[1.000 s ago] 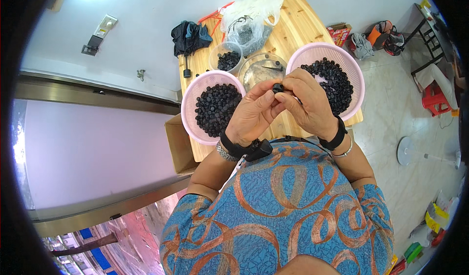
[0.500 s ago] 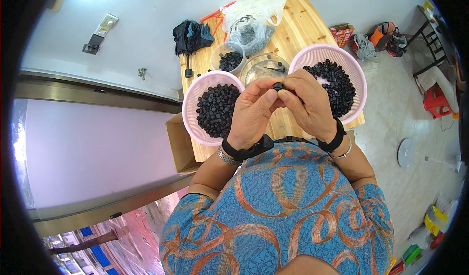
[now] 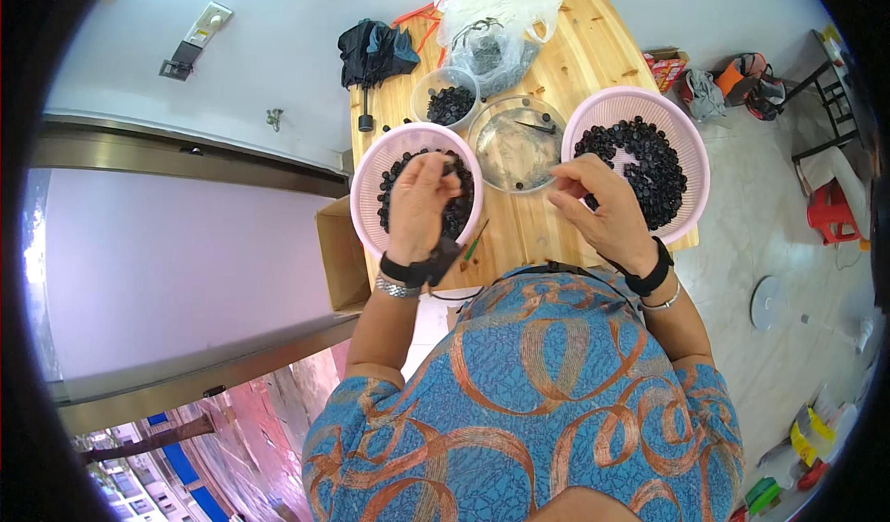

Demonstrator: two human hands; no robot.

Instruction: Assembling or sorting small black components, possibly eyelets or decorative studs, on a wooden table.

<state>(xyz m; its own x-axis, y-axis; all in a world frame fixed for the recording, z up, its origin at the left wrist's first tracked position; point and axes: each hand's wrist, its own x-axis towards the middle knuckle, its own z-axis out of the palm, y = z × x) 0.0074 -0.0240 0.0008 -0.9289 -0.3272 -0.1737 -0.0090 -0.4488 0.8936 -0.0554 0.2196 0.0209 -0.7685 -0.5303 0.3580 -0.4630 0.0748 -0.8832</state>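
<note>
So the left hand was over the left basket, fingers curled down into the pile of black caps, closed like it was pinching one or dropping one, but I couldn't tell if anything was actually between the fingertips. The right hand sat apart from it, over the bare surface near the front edge, fingers bent and thumb meeting the index finger; whatever it held, if anything, was too small to see.

The bit that mattered: each hand had its own basket. The left basket lay right under the left hand, touching it. The right basket, also full of caps, lay just beyond and to the right of the right hand, toward the right edge, so that hand was clearly the nearer one for it.

Between the two baskets, straight ahead of both hands, sat a clear round dish with only a few bits in it. Farther back were a small tub of caps and a plastic bag at the far edge.
</note>
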